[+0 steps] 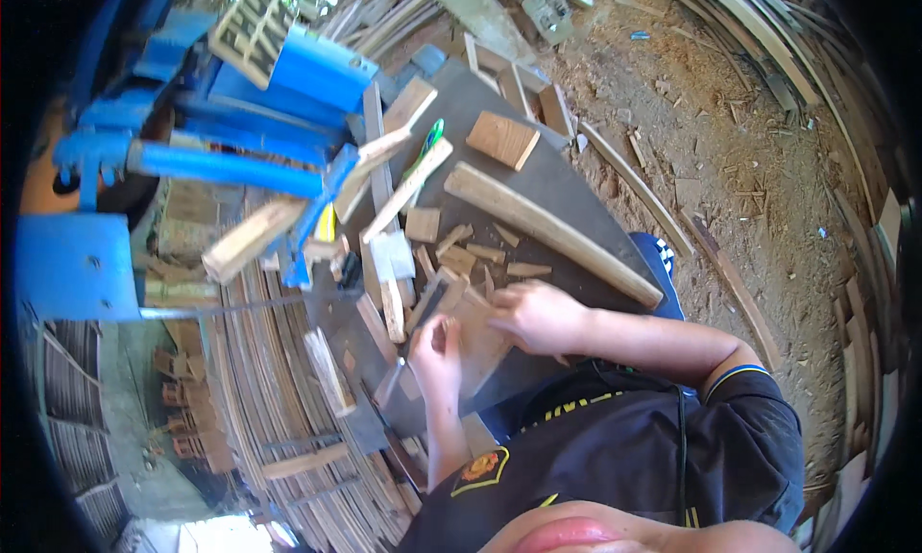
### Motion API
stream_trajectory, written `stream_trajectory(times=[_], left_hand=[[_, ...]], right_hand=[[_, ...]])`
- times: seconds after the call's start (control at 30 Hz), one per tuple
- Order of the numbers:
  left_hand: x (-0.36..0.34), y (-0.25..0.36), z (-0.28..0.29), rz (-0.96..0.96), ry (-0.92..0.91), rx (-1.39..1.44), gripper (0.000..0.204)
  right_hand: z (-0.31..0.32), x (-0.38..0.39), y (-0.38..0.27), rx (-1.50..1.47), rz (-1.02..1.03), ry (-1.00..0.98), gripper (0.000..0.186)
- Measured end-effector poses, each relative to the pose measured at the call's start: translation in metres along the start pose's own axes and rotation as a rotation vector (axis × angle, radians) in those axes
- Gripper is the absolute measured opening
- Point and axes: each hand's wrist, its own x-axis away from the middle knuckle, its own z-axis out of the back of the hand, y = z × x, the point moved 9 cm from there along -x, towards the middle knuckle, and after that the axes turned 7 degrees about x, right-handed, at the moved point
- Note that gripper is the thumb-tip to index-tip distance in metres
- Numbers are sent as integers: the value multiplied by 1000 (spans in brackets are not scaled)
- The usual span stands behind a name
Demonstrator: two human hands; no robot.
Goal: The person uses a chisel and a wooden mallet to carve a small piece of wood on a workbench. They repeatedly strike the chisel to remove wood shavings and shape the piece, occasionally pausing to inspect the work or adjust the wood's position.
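Observation:
My left hand (437, 351) is over the near part of a dark worktop (567, 231), fingers curled in toward the thumb; whatever they pinch is too small to make out. Opposite it, my right hand (540, 316) is closed with the knuckles up, its fingertips hidden. A thin, pale flat board (483, 340) lies between both hands, next to the right fingertips. Beside my left hand runs a narrow dark strip (425, 308), with a shiny metal piece (392, 380) close to the wrist. Several small wood offcuts (459, 260) lie just beyond the hands.
A long wooden bar (552, 231) crosses the worktop, with a brown wood block (502, 140) beyond it. A blue metal machine (235, 164) stands at the left. Long wood strips (264, 390) are stacked below it. A wooden frame (519, 87) stands at the far edge; scraps litter the dirt floor (759, 207).

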Motion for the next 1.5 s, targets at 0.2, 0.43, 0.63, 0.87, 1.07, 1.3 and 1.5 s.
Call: stream_trajectory(times=[0.2,0.43,0.63,0.87,1.07,1.3,1.5], left_hand=[[1,32,21,-58,122,-127,35],[16,4,112,-59,434,-469,34],[23,-49,126,129,255,-489,45],[41,-74,148,262,154,-612,58],[54,-60,173,16,147,-342,38],[77,74,198,-425,294,-250,36],[77,132,176,-688,246,15,34]], right_hand=[[19,-1,19,-60,-178,102,50],[29,-4,21,19,-243,186,45],[17,-9,23,33,-232,110,31],[16,-9,28,55,-240,138,23],[16,-13,26,44,-256,139,24],[25,-53,-26,159,6,93,42],[2,-89,-70,164,234,29,57]])
